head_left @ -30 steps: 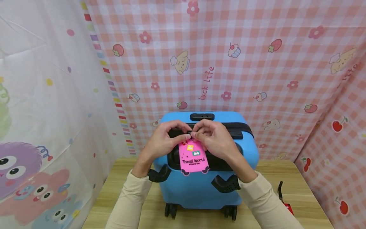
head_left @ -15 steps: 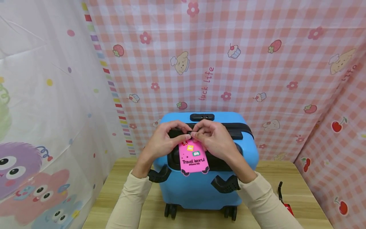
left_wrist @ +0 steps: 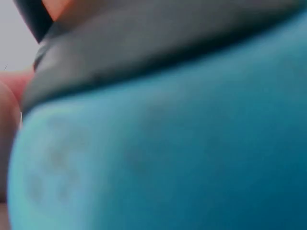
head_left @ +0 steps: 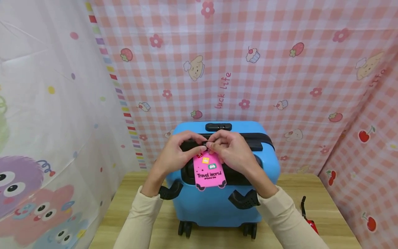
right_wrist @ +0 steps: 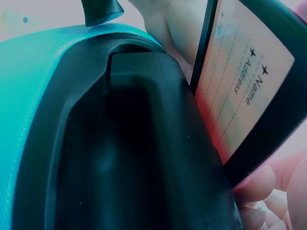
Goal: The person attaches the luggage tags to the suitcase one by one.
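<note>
A pink luggage tag [head_left: 209, 176] printed "Travel World" hangs in front of the black top of a blue suitcase [head_left: 217, 207]. At the tag's upper end, a small black strap [head_left: 205, 144] is pinched between the thumb and index finger of my left hand [head_left: 178, 154]. Close beside it, the fingertips of my right hand [head_left: 233, 152] pinch the same strap area and mostly hide it. The right wrist view shows the back of the luggage tag [right_wrist: 244, 81], a card with "Name" and "Address" lines, beside the suitcase's black handle [right_wrist: 148, 72].
The suitcase stands on wheels [head_left: 185, 228] on a wooden tabletop [head_left: 133, 193]. To its right lies a red item with a black strap [head_left: 312, 226], partly covered by my right sleeve. Patterned cloth [head_left: 242, 83] hangs behind and at both sides.
Both hands stay at the tag's upper end, with only slight fingertip movement at the strap. The head view has shifted a little, moving everything slightly left in the picture.
</note>
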Tool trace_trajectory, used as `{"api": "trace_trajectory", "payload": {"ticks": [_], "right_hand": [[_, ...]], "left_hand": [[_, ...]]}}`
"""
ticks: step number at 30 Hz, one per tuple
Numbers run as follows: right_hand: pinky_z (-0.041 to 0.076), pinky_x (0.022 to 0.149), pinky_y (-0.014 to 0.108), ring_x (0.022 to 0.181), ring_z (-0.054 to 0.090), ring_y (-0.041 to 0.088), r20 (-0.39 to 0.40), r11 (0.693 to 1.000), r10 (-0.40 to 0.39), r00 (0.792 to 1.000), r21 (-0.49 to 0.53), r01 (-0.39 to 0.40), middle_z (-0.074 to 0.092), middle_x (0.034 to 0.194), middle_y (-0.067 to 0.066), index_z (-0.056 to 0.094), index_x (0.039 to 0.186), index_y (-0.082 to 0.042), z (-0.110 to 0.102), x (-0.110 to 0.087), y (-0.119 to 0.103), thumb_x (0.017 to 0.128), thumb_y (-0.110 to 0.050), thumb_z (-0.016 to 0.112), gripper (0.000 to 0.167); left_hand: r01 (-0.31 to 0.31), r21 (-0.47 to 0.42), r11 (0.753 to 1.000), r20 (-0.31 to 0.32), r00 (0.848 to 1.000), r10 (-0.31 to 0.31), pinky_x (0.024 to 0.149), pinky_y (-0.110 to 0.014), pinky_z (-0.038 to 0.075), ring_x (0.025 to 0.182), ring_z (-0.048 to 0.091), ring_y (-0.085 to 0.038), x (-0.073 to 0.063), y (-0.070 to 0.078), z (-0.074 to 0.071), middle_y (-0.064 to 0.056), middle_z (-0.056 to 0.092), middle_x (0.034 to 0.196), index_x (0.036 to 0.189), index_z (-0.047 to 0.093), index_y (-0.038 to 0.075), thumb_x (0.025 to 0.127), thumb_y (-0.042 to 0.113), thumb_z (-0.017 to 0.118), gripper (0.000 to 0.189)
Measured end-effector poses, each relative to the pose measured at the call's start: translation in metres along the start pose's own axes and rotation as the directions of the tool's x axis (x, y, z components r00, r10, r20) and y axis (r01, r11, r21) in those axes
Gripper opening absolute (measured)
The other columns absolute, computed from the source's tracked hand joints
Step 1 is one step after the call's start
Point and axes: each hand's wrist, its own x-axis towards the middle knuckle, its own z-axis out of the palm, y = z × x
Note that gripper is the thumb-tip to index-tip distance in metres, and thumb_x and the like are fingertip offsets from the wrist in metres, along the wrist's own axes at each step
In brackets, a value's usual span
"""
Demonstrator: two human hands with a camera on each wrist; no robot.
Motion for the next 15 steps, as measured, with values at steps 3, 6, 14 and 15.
{"api": "trace_trajectory", "payload": {"ticks": [3,6,14,15], "right_hand": [[0.053,0.054,0.031,0.062,0.064,0.021,-0.002,1.0,0.006,1.0,-0.002,-0.006,0.071,0.079,0.006,0.068,0.1,-0.006,0.001,0.0,0.0,0.096,-0.017,0.066,0.012],[0.053,0.054,0.031,0.062,0.064,0.021,-0.005,1.0,0.0,1.0,-0.004,0.0,0.071,0.079,0.006,0.068,0.101,-0.006,0.001,0.0,0.001,0.096,-0.016,0.066,0.011],[0.054,0.055,0.032,0.065,0.065,0.019,-0.004,0.998,-0.055,0.998,-0.014,0.055,0.072,0.084,0.006,0.068,0.103,-0.007,0.0,-0.002,0.003,0.096,-0.017,0.066,0.012],[0.054,0.056,0.032,0.066,0.066,0.019,-0.006,0.997,-0.073,0.997,-0.018,0.073,0.072,0.085,0.005,0.069,0.103,-0.007,-0.001,-0.003,0.004,0.096,-0.017,0.065,0.012]], "left_hand": [[-0.078,0.081,0.994,-0.018,0.997,0.079,0.086,-0.037,0.054,0.103,0.06,-0.016,-0.003,-0.003,-0.001,0.0,0.069,0.11,0.111,0.073,0.013,0.09,0.017,0.074,0.021],[-0.14,0.162,0.977,-0.032,0.989,0.147,0.096,-0.041,0.049,0.11,0.06,-0.018,-0.006,-0.008,-0.003,-0.002,0.069,0.115,0.114,0.073,0.014,0.09,0.018,0.074,0.025],[-0.088,0.3,0.95,-0.027,0.995,0.101,0.117,-0.059,0.016,0.144,0.037,-0.027,-0.018,-0.021,-0.007,-0.004,0.058,0.141,0.13,0.067,0.017,0.095,0.028,0.067,0.037],[-0.073,0.303,0.95,-0.019,0.996,0.082,0.118,-0.06,0.011,0.146,0.033,-0.026,-0.019,-0.021,-0.008,-0.003,0.056,0.143,0.133,0.065,0.018,0.096,0.03,0.065,0.039]]}}
